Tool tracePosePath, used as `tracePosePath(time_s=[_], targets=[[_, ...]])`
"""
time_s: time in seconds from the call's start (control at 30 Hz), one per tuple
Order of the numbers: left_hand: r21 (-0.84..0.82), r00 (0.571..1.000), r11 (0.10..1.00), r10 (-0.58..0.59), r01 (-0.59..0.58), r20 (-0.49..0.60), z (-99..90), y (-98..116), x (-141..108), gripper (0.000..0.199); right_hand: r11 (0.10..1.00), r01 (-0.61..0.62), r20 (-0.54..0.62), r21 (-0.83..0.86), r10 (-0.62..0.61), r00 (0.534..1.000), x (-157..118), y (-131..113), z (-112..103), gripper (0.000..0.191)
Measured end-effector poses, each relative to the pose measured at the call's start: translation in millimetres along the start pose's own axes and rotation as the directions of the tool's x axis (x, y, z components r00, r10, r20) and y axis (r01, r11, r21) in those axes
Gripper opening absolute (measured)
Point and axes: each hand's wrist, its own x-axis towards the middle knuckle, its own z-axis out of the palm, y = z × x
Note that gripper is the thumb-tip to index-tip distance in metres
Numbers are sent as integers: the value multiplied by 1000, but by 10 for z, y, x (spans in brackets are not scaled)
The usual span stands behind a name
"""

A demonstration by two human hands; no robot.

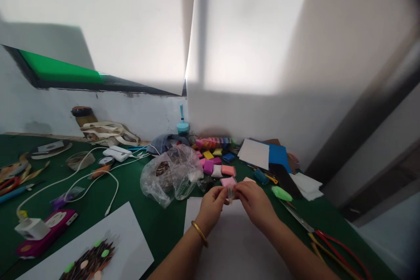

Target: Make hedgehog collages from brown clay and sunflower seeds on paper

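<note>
Both of my hands meet over a white sheet (243,245) near the middle. My left hand (213,204), with a gold bangle at its wrist, pinches one side of a small clear wrapper (230,193). On the other side, my right hand (254,199) pinches the same wrapper. What the wrapper holds is too small to tell. Just behind the fingers lies a pink clay packet (228,181). Farther back are several coloured packets, among them a purple one (208,166) and a salmon one (229,170).
Left of my hands lie a clear plastic bag (172,170) and a sheet with a brown decorated piece (92,260). White cables and a magenta device (47,232) are farther left. Red-handled scissors (323,236) lie at the right, near a green packet (281,193).
</note>
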Motion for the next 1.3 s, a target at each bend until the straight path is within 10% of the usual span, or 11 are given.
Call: tracePosePath(time_s=[0.33, 0.63, 1.07, 1.3], targets=[[-139, 988, 981, -147, 138, -54, 119, -49, 28, 19, 998, -35, -206, 45, 44, 978, -200, -56, 139, 15], [-127, 999, 991, -50, 49, -3, 178, -150, 32, 19, 957, -124, -14, 261, 132, 991, -238, -41, 300, 28], [544, 970, 830, 216, -124, -109, 167, -45, -80, 5, 981, -138, -147, 139, 158, 976, -224, -99, 149, 26], [109, 989, 988, 116, -106, -89, 135, -48, -18, 14, 965, -63, -87, 256, 88, 992, -236, -9, 186, 18]])
